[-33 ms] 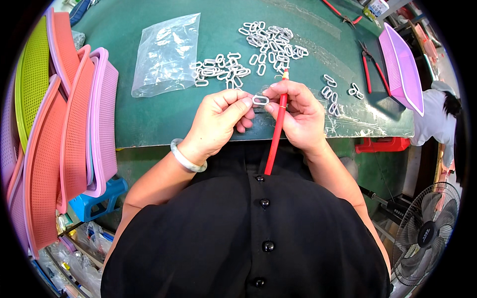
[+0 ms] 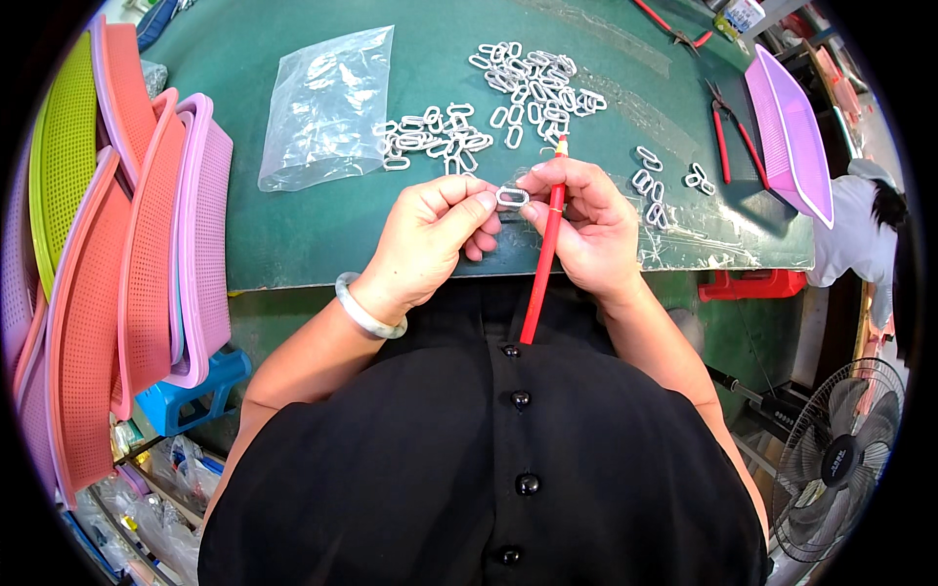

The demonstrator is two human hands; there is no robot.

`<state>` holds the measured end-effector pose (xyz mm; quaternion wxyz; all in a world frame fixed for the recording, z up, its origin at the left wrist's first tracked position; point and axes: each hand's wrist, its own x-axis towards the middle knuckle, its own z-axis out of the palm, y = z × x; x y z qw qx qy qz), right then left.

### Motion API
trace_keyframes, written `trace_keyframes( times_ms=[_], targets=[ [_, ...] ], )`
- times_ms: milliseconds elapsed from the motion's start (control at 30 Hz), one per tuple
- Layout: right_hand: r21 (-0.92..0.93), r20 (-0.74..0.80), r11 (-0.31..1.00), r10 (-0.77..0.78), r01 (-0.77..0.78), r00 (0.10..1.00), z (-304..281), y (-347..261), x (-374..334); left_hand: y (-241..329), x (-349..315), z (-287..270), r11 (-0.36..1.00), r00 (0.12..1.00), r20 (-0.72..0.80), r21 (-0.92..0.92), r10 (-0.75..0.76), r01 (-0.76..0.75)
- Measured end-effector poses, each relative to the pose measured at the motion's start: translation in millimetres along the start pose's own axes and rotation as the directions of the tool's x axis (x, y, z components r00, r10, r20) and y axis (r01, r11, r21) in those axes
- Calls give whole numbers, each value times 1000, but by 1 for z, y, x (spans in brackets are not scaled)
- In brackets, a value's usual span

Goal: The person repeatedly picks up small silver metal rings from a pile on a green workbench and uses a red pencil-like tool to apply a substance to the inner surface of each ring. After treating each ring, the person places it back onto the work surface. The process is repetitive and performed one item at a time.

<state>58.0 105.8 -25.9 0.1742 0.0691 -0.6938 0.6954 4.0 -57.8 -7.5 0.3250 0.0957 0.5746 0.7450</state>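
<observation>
Between my hands is a small silvery oval link [image 2: 512,197]. My left hand [image 2: 430,230], with a pale bangle [image 2: 363,311] at the wrist, is closed and pinches the link's left end. The right end meets the thumb and fingertips of my right hand [image 2: 591,220]. That hand is also closed around a long, slim red stick-shaped tool [image 2: 544,256] with a pale tip; its exact kind I cannot tell. Something thin and clear shows beside the link. Beyond my hands lie a large heap of similar links [image 2: 532,83] and a smaller heap [image 2: 435,137].
A clear plastic bag [image 2: 327,112] lies at left on the green table [image 2: 293,239]. Several loose links [image 2: 649,186] and red-handled pliers [image 2: 723,127] lie right, near a purple basket [image 2: 782,127]. Stacked baskets [image 2: 205,234] stand left. A fan [image 2: 838,459] is lower right.
</observation>
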Motion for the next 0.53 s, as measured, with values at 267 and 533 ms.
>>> trace_keyframes(
  times_ms=[267,533],
  targets=[
    [0,3,1000,5,-5,1000,0,0,0,1,0,0,1000,1000,-6,-11,-9,9],
    [-37,52,999,-5,7,999,-4,0,0,1,1,0,1000,1000,-2,22,-15,15]
  ],
)
